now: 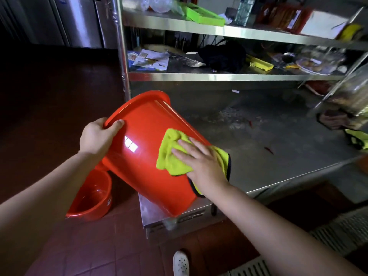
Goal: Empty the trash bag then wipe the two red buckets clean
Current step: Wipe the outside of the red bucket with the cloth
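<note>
I have the red bucket (pixel 145 156) tipped on its side over the near corner of the steel counter (pixel 278 140), mouth turned away to the upper left and base toward me at the lower right. Its outer wall is glossy, bright red, with a white window glare on it. My left hand (pixel 97 137) grips the rim, thumb curled over the lip and the fingers hidden inside. My right hand (pixel 201 162) lies flat on a yellow-green cloth (pixel 171 156), fingers straight and slightly apart, pressing it against the bucket's side; the cloth's dark-edged end hangs off near the base. The second red bucket (pixel 91 198) sits upright on the red floor tiles (pixel 99 246), just below and left of the first. A white shoe (pixel 180 262) shows at the bottom.
</note>
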